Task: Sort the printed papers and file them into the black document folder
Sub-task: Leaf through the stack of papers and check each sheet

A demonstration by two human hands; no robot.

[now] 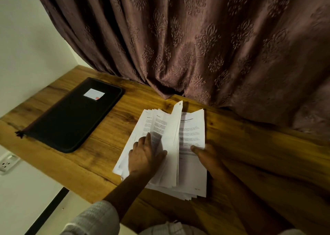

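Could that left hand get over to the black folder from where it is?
Probably yes. The left hand rests on the fanned papers, and the black folder lies closed to its left on the wooden desk, with only bare wood between them. It would have to leave the papers first.

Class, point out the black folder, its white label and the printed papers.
Black fabric document folder [71, 120]: head view, cover's middle.
White rectangular label [94, 93]: head view, its centre.
White stack of printed papers [192, 127]: head view, right-hand sheet.

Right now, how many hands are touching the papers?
2. The left hand presses flat on the left, fanned side of the papers; the right hand is at their right edge, thumb on the top page.
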